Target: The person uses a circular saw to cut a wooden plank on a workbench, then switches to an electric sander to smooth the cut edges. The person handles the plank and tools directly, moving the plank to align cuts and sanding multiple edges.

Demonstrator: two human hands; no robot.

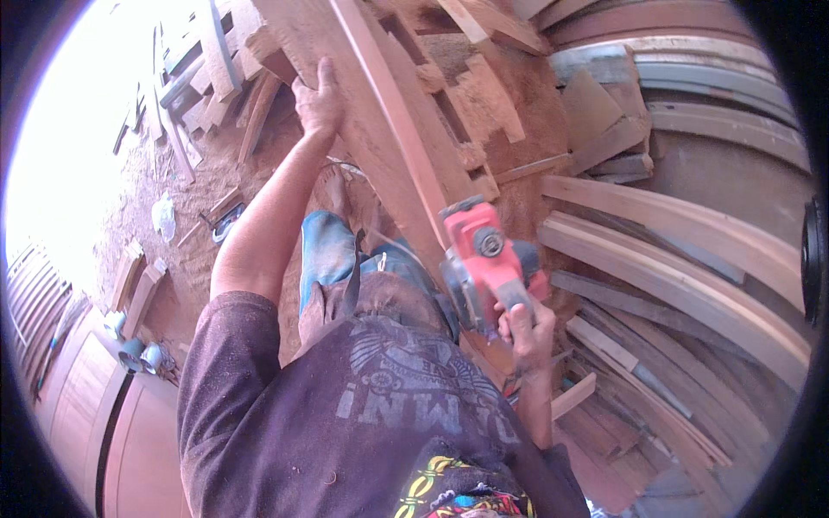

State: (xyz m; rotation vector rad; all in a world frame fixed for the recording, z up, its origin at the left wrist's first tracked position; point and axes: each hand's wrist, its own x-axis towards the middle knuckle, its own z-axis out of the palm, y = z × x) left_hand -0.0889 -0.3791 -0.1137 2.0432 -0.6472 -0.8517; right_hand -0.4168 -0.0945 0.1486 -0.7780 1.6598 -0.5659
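Note:
My right hand (528, 328) is wrapped round the rear handle of a red electric planer (486, 243). The planer is at the near end of a long, narrow wood strip (390, 99), which lies along a broad wooden beam (345, 65). Whether the planer's sole touches the strip is hard to tell. Farther up, my left hand (320, 104) rests against the left edge of the beam, its fingers stretched out and apart, with nothing seen in them.
Sawdust covers the ground. Long boards (673, 281) are stacked on the right, and notched wood blocks (484, 99) lie beside the beam. Offcuts (194, 73) pile up at the far left. Smooth panels (142, 449) stand at the lower left. A thin cable (393, 237) runs near my legs.

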